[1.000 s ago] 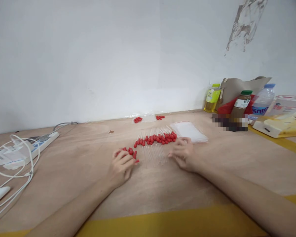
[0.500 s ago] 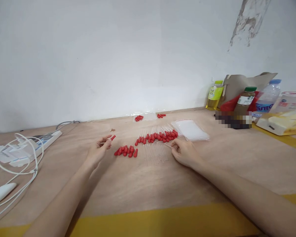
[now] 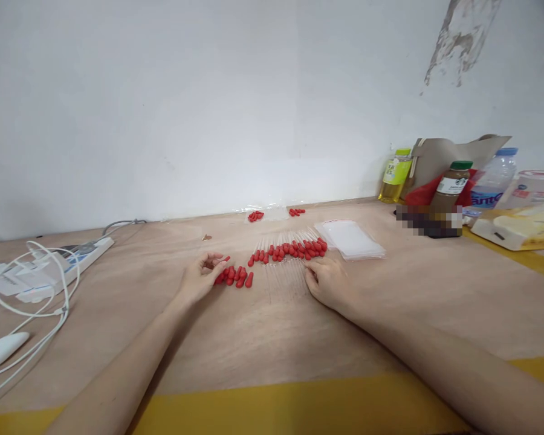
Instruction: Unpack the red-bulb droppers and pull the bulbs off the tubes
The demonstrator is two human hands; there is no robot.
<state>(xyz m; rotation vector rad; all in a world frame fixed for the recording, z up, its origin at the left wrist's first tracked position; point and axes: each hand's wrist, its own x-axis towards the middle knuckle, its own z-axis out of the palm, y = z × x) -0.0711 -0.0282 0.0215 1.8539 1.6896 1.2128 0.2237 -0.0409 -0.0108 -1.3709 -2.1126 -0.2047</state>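
Between the thumb and fingers of my left hand [image 3: 202,277] is a red rubber bulb [image 3: 227,258], just above a small pile of loose red bulbs [image 3: 241,277]. My right hand [image 3: 330,281] is closed, its fingertips at the right edge of a spread of thin clear glass tubes [image 3: 284,283]. Whatever those fingertips pinch is hidden. Behind the tubes lies a row of glass droppers with red bulbs [image 3: 294,249], their thin ends pointing toward the wall.
Clear plastic bags [image 3: 351,238] are stacked right of the droppers. Two small groups of red bulbs [image 3: 255,216] lie on plastic near the wall. A power strip [image 3: 93,257] and white cables [image 3: 66,302] occupy the left; bottles [image 3: 453,184] and a tissue pack [image 3: 517,228] the right.
My left hand has moved right with the red bulb, to the loose bulb pile. My right hand has shifted slightly left, and the thin tube seen at its fingertips no longer shows.
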